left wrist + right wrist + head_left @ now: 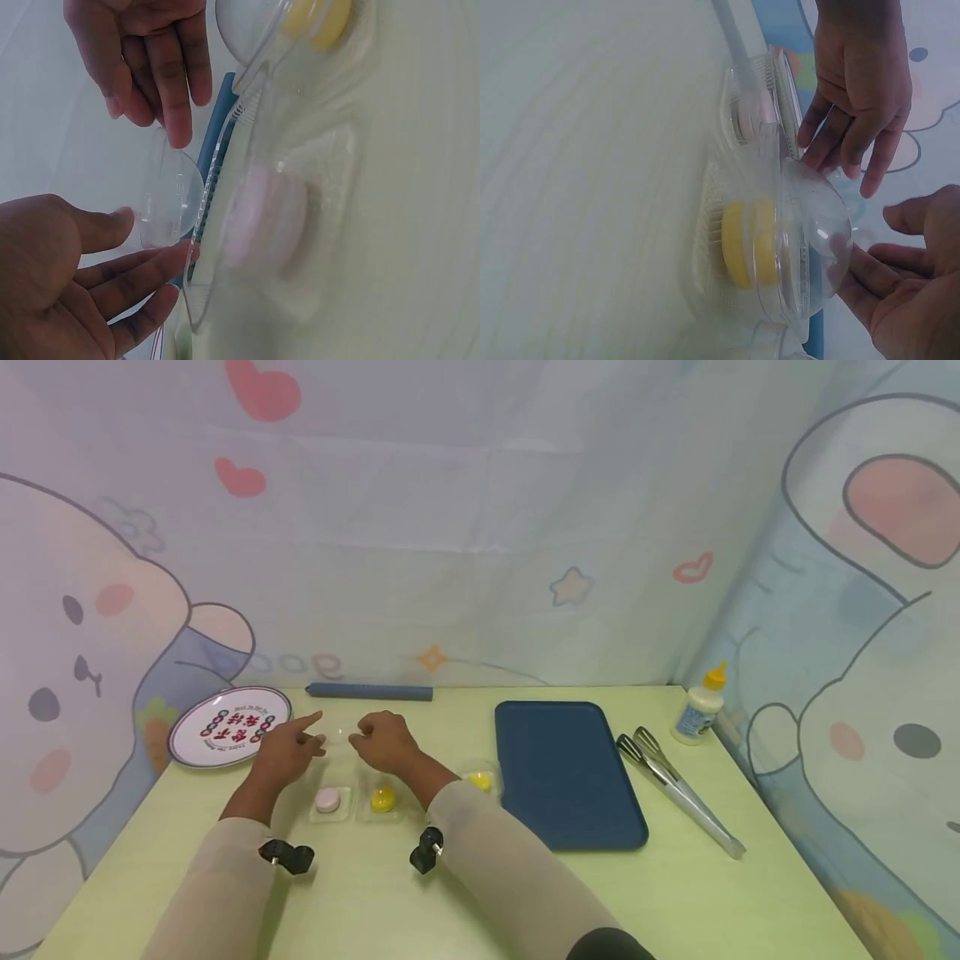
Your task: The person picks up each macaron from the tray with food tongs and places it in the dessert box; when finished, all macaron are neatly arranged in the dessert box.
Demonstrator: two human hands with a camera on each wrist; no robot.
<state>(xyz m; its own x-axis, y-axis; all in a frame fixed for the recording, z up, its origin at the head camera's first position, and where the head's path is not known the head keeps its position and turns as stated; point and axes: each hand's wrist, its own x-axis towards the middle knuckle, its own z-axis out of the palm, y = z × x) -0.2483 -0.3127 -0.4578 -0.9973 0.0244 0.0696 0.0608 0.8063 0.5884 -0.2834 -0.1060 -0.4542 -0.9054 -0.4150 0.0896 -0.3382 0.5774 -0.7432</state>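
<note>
Between my two hands stands a clear domed plastic case [169, 199], faint in the head view. My left hand [291, 753] is at its left side, thumb and fingers apart, fingertips close to it; whether they touch is unclear. At its right side, my right hand [386, 743] has loosely bent fingers, with its thumb held apart. Nearer the person, a pink macaron-like round [327, 800] and a yellow one [382, 799] sit side by side in clear cases. A clear dome [821, 232] covers the yellow one in the right wrist view.
Another yellow round [480, 781] in a clear case lies beside a dark blue tray [566, 777]. Metal tongs [686, 797] and a yellow-capped bottle [699, 706] are on the right. An oval plate [228, 727] is at left, a blue-grey stick [369, 692] along the back.
</note>
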